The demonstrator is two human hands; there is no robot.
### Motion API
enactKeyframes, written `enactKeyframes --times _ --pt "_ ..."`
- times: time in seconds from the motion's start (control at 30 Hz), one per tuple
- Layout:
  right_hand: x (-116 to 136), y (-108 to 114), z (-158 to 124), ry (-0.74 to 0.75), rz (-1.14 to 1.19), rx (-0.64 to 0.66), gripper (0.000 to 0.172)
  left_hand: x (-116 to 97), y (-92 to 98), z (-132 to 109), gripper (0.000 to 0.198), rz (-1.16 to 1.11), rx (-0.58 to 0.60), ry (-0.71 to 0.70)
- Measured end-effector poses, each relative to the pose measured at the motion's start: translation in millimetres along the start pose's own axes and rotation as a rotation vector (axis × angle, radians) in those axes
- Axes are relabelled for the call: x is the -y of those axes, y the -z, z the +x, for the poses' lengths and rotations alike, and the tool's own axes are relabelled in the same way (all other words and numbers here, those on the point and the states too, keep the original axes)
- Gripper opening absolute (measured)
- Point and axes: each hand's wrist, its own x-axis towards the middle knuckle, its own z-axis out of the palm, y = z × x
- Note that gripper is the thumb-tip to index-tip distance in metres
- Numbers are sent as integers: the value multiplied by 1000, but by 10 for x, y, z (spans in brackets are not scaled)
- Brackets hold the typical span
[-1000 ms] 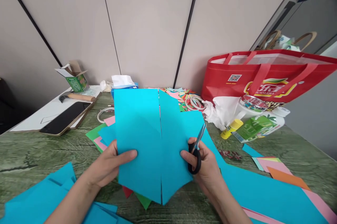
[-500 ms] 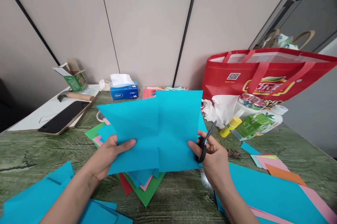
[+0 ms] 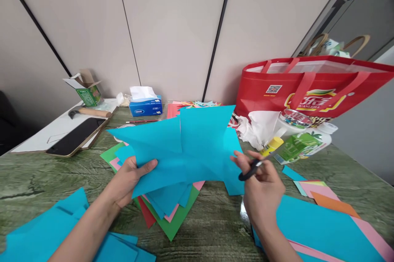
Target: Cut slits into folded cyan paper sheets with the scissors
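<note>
My left hand [image 3: 132,178] pinches the left part of a creased blue paper sheet [image 3: 172,147], thumb on top. The sheet is held up above a pile of blue, pink, red and green paper [image 3: 181,217], with slits at its top and a fold line in the middle. My right hand [image 3: 261,184] is off the sheet, to its right, with black-handled scissors [image 3: 253,169] hooked on its fingers. The scissor blades point right, toward the yellow glue stick [image 3: 271,146], and look blurred.
Blue sheets [image 3: 40,229] lie at the lower left, and blue, pink and orange sheets [image 3: 320,223] at the right. Behind stand a tissue box [image 3: 145,107], a red bag [image 3: 261,94] and crumpled tissue [image 3: 261,126]. A phone [image 3: 75,137] and hammer [image 3: 92,112] lie left.
My right hand has let go of the blue sheet and moved right, and the scissors have turned from pointing up to pointing right. The sheet's right side now tilts and bends.
</note>
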Motion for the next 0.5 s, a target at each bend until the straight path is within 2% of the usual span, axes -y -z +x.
enactKeyframes --times 0.03,0.07,0.1,0.2,0.27,0.33,0.5 --pt "34 -3 -20 64 5 -39 29 1 -1 2 49 -6 -6 -4" --pt "63 -10 -49 79 3 1 27 3 -4 3 51 -11 -10 -4" --pt "82 -20 -85 42 5 117 27 5 -8 4 53 -18 -12 -4" --pt "75 -63 -217 -294 102 733 35 19 -21 4 60 -45 -1 -16" --pt "34 -86 -297 -448 201 986 40 28 -28 2 62 -55 8 -20" --pt "-4 -97 -348 -503 241 1075 39 29 -36 0 64 -57 9 -26" --pt "-11 -95 -375 -600 187 1104 32 13 -60 -15 64 -41 -31 -36"
